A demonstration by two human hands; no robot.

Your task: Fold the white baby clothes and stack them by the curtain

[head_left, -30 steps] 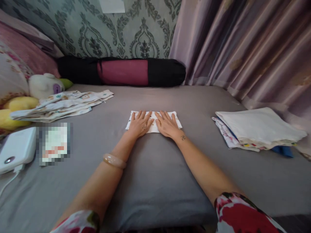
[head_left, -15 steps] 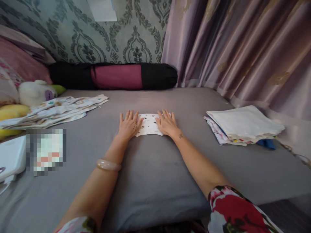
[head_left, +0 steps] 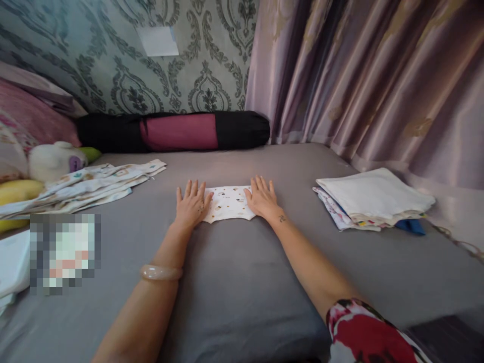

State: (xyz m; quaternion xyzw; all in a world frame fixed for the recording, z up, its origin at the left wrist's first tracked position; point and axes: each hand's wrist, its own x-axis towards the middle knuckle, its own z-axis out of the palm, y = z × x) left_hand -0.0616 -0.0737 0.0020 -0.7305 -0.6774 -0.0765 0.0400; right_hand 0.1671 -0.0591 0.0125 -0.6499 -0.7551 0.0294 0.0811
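A small white cloth (head_left: pixel 228 204) with a scattered print lies flat on the grey bed sheet (head_left: pixel 242 272). My left hand (head_left: pixel 191 201) rests palm down over its left edge, fingers stretched out and apart. Over the right edge, my right hand (head_left: pixel 262 196) lies flat in the same way, fingers spread. Neither hand grips the cloth; both press on it from above. Parts of its side edges are hidden under the palms.
Folded cloths (head_left: pixel 376 196) are stacked on the right, near the curtain (head_left: pixel 351 75). Printed cloths (head_left: pixel 102 184) lie at the left by a white plush toy (head_left: pixel 55 160). A black and maroon bolster (head_left: pixel 177 132) lines the wall. A white device (head_left: pixel 15 262) sits at the left edge.
My hands have moved farther apart, the left one outward to the left, and more of the white cloth shows between them. The camera view has tilted slightly upward.
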